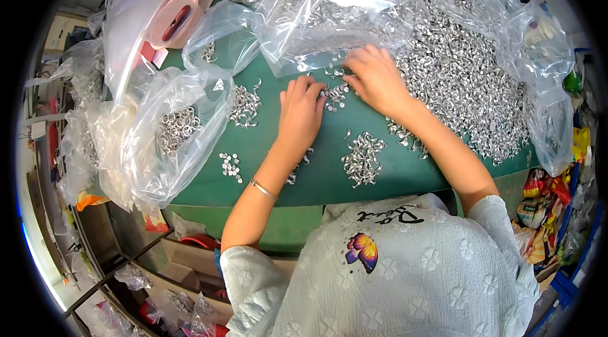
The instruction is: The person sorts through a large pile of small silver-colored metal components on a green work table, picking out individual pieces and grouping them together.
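My left hand [300, 109] rests at the middle of the green table, fingers bent and drawn together at the edge of a small cluster of silver metal pieces [335, 97]. Whatever its fingertips pinch is too small to make out. Across that cluster, my right hand [378, 80] hovers by the clear bag's near edge, thumb and fingers apart. Its fingertips are slightly blurred, and I see nothing held in them. Closer to me lies a pile of curved silver pieces [363, 158]. A few more silver pieces show partly hidden beside my left forearm.
A big heap of silver pieces [465, 77] covers the right side. At the back is a large clear plastic bag [335, 11]. Left stand an open bag of rings [180, 131], small piles [245, 106], round bits [230, 167] and a pink basket [192, 28]. The table [285, 194] ends before my body.
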### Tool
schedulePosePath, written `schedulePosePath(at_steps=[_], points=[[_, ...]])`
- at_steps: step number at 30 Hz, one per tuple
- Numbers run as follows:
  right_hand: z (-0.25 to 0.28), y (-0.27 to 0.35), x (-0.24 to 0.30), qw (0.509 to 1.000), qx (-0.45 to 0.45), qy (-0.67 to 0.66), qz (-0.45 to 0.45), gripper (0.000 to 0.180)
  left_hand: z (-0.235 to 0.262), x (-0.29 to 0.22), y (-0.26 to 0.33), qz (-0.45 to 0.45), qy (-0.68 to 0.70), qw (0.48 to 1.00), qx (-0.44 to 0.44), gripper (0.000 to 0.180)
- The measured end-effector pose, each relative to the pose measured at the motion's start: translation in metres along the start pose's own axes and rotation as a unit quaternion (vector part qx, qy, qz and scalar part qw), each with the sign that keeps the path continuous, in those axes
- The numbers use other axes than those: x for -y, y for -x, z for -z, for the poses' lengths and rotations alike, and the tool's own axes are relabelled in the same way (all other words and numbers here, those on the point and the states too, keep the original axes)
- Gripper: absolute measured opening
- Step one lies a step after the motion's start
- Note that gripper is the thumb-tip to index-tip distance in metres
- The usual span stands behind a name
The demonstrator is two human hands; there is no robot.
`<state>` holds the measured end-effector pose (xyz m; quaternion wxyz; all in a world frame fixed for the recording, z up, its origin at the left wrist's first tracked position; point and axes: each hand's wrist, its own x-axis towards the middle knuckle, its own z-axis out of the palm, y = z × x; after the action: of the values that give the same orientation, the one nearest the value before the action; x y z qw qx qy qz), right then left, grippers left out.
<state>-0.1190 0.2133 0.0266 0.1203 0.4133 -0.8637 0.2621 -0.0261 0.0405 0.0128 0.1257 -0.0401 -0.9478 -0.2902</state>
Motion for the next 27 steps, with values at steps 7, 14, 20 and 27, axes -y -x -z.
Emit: schedulePosePath(at_steps=[7, 14, 20, 27], points=[[0.011, 0.002, 0.000, 0.993, 0.108, -0.012, -0.045, 0.011, 0.000, 0.004, -0.001, 0.011, -0.001, 1.000, 0.003, 0.017], [0.000, -0.002, 0.004, 0.996, 0.074, 0.047, -0.014, 0.013, -0.009, -0.001, -0.015, 0.009, 0.003, 0.999, -0.037, 0.027], [-0.002, -0.008, 0.005, 0.998, 0.063, -0.001, -0.016, 0.014, -0.009, 0.007, -0.028, -0.009, -0.004, 0.999, -0.046, 0.024], [-0.009, -0.017, 0.005, 0.996, 0.080, 0.022, -0.015, 0.005, -0.004, 0.013, -0.037, -0.022, -0.014, 0.998, -0.054, 0.012]])
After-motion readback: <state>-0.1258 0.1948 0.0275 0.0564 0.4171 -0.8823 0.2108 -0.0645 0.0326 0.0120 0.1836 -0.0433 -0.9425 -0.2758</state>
